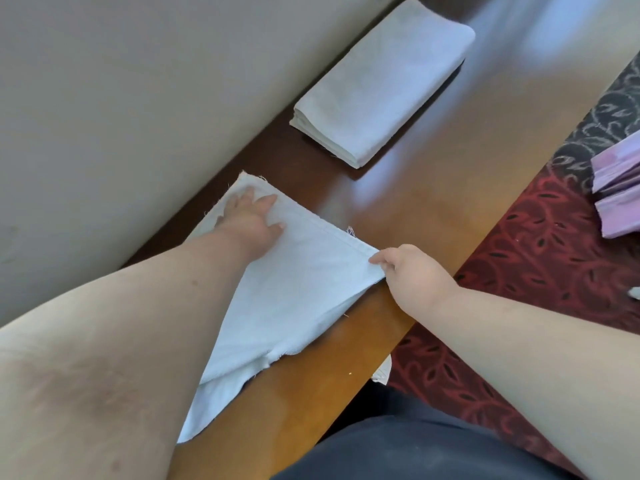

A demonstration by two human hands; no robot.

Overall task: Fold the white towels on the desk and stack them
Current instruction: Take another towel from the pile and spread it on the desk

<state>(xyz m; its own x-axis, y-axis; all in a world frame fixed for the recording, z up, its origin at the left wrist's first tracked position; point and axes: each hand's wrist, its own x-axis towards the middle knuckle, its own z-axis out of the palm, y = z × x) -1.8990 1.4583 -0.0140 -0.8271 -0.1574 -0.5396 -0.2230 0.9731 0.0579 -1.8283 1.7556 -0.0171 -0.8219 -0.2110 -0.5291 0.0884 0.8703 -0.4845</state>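
Observation:
A white towel (294,292) lies half folded on the brown wooden desk (426,188), its near layers loose and frayed. My left hand (251,220) presses flat on the towel's far corner by the wall, fingers spread. My right hand (408,268) pinches the towel's right corner at the desk's edge. Farther along the desk sits a stack of folded white towels (384,84), apart from both hands.
A beige wall (121,98) runs along the desk's left side. To the right lies red patterned carpet (536,254), with purple folded items (620,188) on it. Another bit of white cloth (382,372) peeks out below the desk's edge.

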